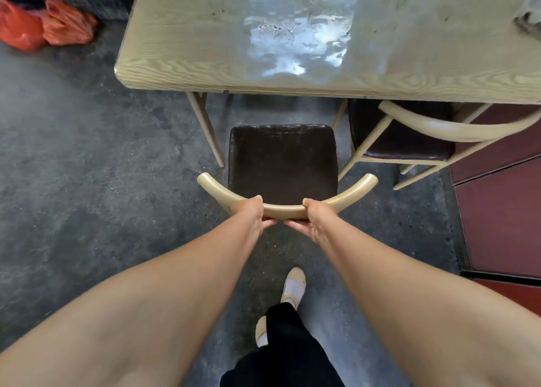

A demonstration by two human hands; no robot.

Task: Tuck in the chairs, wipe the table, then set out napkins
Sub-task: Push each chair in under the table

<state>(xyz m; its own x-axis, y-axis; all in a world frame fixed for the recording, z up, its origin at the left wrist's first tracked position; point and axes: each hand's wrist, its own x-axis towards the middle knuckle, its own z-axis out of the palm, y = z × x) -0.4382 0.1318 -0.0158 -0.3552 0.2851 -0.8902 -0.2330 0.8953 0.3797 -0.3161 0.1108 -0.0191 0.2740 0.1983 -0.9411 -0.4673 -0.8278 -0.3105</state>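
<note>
A chair with a dark brown padded seat and a curved cream backrest stands in front of me, its seat clear of the table edge. My left hand grips the backrest just left of its middle. My right hand grips the same rail just right of the middle, fingers curled under it. The pale wood-grain table lies beyond the chair, its top smeared and shiny in the middle. A second matching chair sits to the right, partly under the table.
A grey crumpled cloth lies on the table's far right edge. Two orange plastic bags sit on the concrete floor at the upper left. A dark red panel runs along the right. My feet stand behind the chair.
</note>
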